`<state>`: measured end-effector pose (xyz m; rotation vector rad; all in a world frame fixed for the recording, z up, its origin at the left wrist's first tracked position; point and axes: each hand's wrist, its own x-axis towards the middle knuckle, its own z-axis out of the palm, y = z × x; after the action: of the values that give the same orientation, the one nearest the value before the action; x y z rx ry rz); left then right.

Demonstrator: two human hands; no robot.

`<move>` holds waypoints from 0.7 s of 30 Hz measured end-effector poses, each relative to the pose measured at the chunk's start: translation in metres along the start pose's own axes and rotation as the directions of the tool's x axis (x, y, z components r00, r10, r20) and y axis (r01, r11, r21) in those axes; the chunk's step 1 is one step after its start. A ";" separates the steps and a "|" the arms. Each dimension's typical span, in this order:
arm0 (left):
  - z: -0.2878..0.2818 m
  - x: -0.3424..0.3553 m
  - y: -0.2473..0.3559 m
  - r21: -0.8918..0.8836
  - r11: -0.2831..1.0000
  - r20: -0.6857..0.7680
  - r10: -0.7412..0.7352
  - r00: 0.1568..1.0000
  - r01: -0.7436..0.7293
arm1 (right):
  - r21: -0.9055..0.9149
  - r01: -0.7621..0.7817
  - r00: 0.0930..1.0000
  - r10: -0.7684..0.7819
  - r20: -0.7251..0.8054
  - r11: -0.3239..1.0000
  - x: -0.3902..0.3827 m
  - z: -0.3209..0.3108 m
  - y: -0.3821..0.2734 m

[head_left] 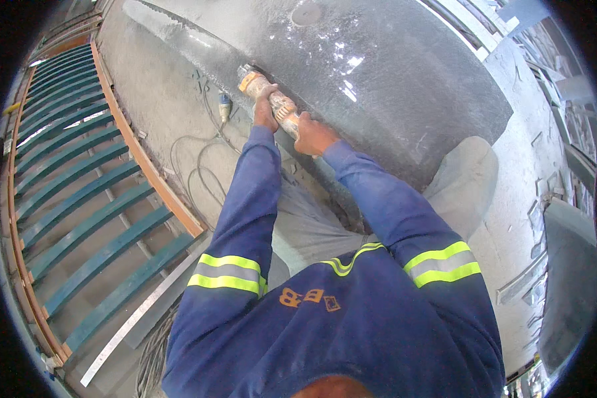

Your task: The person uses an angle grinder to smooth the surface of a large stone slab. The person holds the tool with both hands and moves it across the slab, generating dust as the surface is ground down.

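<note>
A dusty yellow angle grinder (286,110) lies across my two hands, its head at the edge of a large dark grey slab (431,86). My left hand (265,109) is wrapped round the grinder's front part, near the head. Further back, my right hand (314,134) grips the rear of the body. The disc is hidden, so I cannot tell whether it touches the slab. White glare and dust mark the slab's top, and a long pale bevelled edge (199,43) runs away to the far left.
At the left stands a rack of dark green slats (96,205) in an orange frame (146,156). A cable (199,162) with a blue and white connector (225,106) lies on the dusty floor (149,86). My knee (471,176) is by the slab; metal pieces (524,278) lie at right.
</note>
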<state>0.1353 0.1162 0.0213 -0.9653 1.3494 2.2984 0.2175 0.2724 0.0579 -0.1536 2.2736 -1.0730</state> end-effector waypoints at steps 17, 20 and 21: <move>0.000 -0.012 -0.010 -0.026 0.999 0.049 -0.026 0.998 0.028 | -0.030 0.003 1.000 -0.003 -0.001 1.000 -0.017 -0.001 0.004; -0.001 -0.005 -0.003 -0.017 0.999 0.059 -0.029 0.998 0.030 | -0.022 0.017 1.000 -0.017 -0.011 1.000 -0.004 0.003 0.006; -0.003 -0.002 -0.001 -0.013 0.999 0.055 -0.028 0.998 0.029 | -0.021 0.018 1.000 -0.018 -0.013 1.000 0.000 0.003 0.004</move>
<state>0.1383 0.1136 0.0211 -0.9134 1.2908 2.2987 0.2203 0.2731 0.0535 -0.1767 2.2994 -1.0629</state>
